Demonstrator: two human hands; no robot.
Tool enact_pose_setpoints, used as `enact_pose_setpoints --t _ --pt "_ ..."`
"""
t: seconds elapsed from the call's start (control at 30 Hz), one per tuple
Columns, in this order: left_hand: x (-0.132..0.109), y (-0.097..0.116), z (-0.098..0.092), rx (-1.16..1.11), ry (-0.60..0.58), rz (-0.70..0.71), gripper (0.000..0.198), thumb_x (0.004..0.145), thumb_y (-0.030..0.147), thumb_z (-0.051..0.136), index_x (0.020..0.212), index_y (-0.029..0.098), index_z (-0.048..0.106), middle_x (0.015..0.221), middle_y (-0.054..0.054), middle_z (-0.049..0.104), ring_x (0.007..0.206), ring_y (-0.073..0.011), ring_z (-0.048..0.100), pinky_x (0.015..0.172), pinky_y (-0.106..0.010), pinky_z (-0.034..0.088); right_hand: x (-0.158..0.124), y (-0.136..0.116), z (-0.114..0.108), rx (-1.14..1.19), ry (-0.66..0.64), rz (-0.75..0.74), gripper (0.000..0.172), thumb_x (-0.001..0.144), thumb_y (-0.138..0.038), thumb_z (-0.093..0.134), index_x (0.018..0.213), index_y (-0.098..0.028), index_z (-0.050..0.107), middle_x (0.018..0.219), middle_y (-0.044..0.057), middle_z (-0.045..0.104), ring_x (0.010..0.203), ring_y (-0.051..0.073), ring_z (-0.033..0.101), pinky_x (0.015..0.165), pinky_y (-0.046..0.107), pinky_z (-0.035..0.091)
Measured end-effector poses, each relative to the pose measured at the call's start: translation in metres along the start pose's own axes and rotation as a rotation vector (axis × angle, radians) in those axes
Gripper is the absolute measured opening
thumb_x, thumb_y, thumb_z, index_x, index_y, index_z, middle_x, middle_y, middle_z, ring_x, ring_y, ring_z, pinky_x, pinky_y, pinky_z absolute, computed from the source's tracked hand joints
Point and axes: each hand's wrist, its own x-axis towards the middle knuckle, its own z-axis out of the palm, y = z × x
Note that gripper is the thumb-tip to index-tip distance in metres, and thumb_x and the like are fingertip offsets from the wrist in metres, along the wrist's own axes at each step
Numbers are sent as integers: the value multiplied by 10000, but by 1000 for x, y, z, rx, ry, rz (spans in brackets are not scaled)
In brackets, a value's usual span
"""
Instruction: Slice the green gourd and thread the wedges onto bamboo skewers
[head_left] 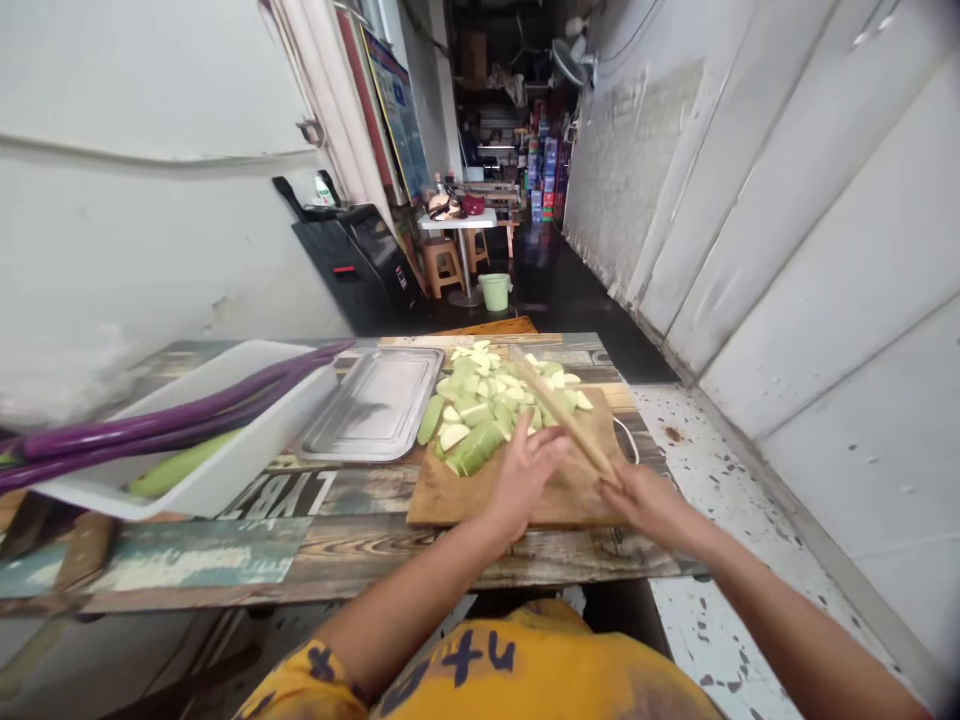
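Note:
A wooden cutting board (450,500) lies on the table, spread with a heap of cut pale-green vegetable pieces (480,395). At the heap's near side, several slices (478,449) lie close together. My right hand (637,495) is closed around the near end of a kitchen knife (559,405), which slants away to the upper left across the board; its blade is slightly blurred. My left hand (529,465) is over the board between the slices and the knife, fingers apart, with nothing visible in it. Whether its fingertips touch the blade, I cannot tell.
Left of the board are a clear plastic lid (375,405) and a white tub (180,495) holding long purple eggplants (187,410) and a green vegetable (184,465). A white wall (847,300) runs along the right. Farther off stand a green bucket (495,292) and a small white table (457,222).

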Motion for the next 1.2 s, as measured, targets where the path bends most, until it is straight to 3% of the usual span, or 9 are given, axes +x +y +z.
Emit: enact_pose_setpoints --t 0.1,0.17,0.23,0.37,0.47,0.67,0.93,1.07,1.2 --pt "-6 11 -32 279 26 121 682 772 309 624 1353 208 282 1191 -117 548 1139 -196 502 967 -342 378 54 39 -29 -147 17 88 340 906 -423 317 1004 -174 527 859 80 652 748 186 615 605 239 406" --pt "-11 16 -55 433 36 213 574 822 318 548 1337 199 321 1096 -104 596 1053 -191 556 922 -351 419 96 68 -45 -412 34 199 366 912 -421 303 1045 -166 529 960 117 647 863 210 612 671 257 416" --pt "-17 17 -78 608 116 326 481 834 293 524 1287 198 392 1016 -79 620 969 -178 588 890 -343 440 134 92 -54 -480 19 248 387 908 -413 315 1060 -132 533 998 162 638 909 246 605 695 295 423" --pt "-24 7 -116 877 399 526 354 821 238 524 1170 179 501 940 -62 630 885 -174 603 857 -343 460 191 120 -55 -531 -65 213 361 886 -375 377 1043 -112 568 1058 179 626 980 269 584 746 321 422" --pt "-26 -2 -132 968 488 629 304 815 199 514 1118 175 534 901 -54 638 843 -171 610 823 -333 476 218 125 -49 -523 -118 163 367 861 -397 407 1024 -126 595 1059 168 630 982 266 588 745 311 422" --pt "-25 -7 -135 1139 405 843 245 769 114 530 991 200 590 855 -26 648 791 -156 614 769 -295 488 245 127 -46 -474 -119 93 563 730 -601 510 1078 -164 573 1055 122 635 957 264 595 725 282 416" --pt "-25 -10 -135 1179 371 829 239 764 99 523 972 193 594 837 -22 650 766 -147 615 758 -277 483 246 130 -43 -472 -39 109 601 734 -641 473 1087 -163 559 1066 135 625 947 272 589 710 298 417" --pt "-22 -11 -137 1190 380 808 221 772 104 518 959 188 599 819 -20 647 747 -137 613 746 -267 483 247 129 -40 -469 -59 52 550 758 -573 492 1123 -165 554 1102 141 612 1001 283 571 770 322 414" --pt "-21 -12 -137 1210 387 796 216 786 119 498 965 188 597 821 -26 644 752 -140 610 744 -276 483 249 132 -40 -443 -89 37 623 697 -599 559 1147 -168 558 1075 131 627 987 275 583 780 309 420"
